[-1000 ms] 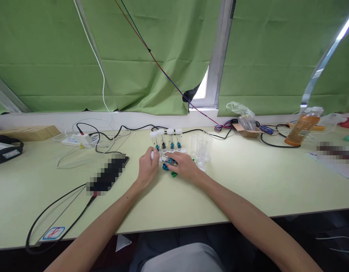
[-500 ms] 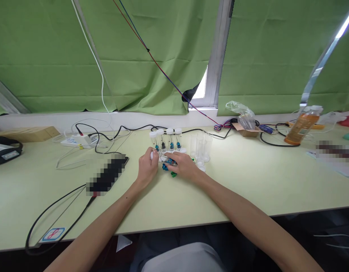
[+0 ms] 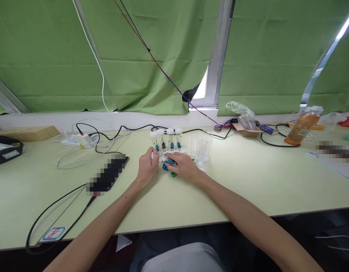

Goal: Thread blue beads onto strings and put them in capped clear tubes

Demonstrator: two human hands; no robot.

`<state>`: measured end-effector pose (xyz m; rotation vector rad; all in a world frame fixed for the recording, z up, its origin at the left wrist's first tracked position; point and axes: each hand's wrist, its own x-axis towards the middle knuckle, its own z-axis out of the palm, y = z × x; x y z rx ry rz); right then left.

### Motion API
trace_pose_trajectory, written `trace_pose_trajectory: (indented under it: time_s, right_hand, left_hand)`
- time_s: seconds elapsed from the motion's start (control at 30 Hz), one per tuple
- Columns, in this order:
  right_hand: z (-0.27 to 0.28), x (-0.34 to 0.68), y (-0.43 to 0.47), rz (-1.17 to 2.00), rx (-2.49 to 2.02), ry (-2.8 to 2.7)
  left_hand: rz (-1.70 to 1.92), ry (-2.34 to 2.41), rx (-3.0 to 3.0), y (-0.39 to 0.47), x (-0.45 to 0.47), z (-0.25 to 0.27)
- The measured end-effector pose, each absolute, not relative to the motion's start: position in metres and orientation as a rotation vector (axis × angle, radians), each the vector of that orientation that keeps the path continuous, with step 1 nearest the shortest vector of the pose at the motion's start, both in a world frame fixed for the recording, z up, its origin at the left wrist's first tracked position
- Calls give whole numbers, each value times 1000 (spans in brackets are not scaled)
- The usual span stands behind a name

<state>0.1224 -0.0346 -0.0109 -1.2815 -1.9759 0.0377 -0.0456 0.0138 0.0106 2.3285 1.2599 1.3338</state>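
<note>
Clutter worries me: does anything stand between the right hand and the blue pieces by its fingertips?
Nothing visible does: the right hand has its fingertips right by the blue pieces. A green piece lies nearer the person, not in between.

clear tubes gleaming like smooth plastic, white caps looking matt, pale tabletop showing a smooth faint sheen, green cloth curtain hanging creased and matt, thin plastic bag catching glossy highlights, cardboard box looking dull
</note>
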Motion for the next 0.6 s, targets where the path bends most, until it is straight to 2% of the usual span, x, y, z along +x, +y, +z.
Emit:
trace_pose_trajectory:
  time_s: [0.6]
  right_hand:
    - [-10,122,-34,48,-1282,-1955]
  left_hand:
    - [1331,1105,2041,14,-45,8]
